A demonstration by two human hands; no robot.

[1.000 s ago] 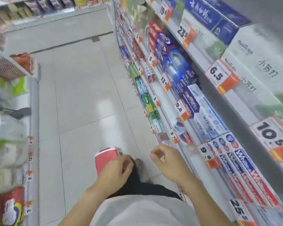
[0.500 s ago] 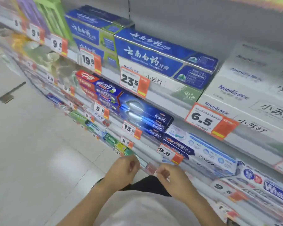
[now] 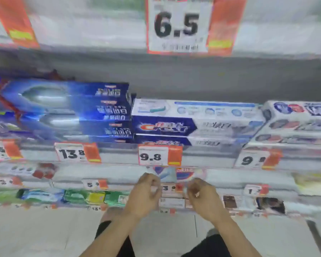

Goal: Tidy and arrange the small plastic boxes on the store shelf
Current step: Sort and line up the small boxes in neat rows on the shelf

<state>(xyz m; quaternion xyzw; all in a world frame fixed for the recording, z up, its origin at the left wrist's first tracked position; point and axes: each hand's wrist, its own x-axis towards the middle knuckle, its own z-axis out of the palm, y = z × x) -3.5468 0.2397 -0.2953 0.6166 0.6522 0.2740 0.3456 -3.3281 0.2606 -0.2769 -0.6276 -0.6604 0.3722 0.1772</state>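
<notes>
Your left hand (image 3: 145,193) and right hand (image 3: 202,196) loosely curled, holding nothing you can make out, before a blurred shelf (image 3: 119,156), dark blue boxes (image 3: 69,108) stacked left, white-and-blue boxes (image 3: 196,123) beside them, lower rows smeared, labels unreadable.

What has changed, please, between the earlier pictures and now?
The left hand no longer shows the red-and-white box it held a second ago. Both hands rose to the shelf below the 9.8 price tag; the right hand stays loosely curled, apparently holding nothing.
</notes>
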